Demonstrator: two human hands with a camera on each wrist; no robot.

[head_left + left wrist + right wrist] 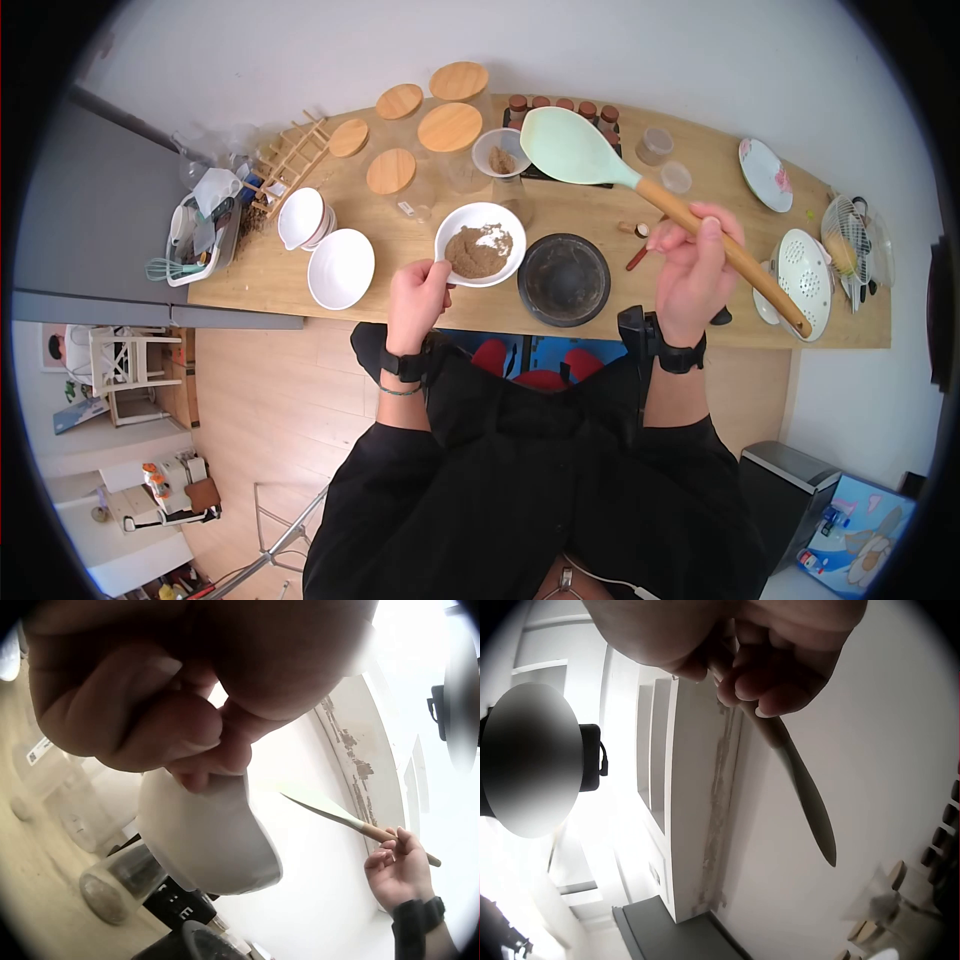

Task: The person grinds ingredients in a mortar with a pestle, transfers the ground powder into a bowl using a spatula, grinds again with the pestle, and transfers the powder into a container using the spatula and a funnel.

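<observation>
My left hand (418,300) grips the edge of a white bowl (480,212) holding brown powder (475,254), raised over the table's front part. In the left wrist view the bowl (206,832) is seen from outside, below the fingers of my left hand (165,697). My right hand (697,270) holds the wooden handle of a spatula with a pale green head (572,146), lifted well above the table. In the right wrist view the spatula (810,802) extends from the curled fingers of my right hand (757,660). A dark round bowl (564,280) stands between my hands.
Two white bowls (341,269) stand at the left, near a wooden rack (292,158). Jars with wooden lids (450,127) and a clear cup with brown powder (500,153) are behind. Spice jars (565,106) line the back. A white colander (804,280) and a floral plate (765,175) are right.
</observation>
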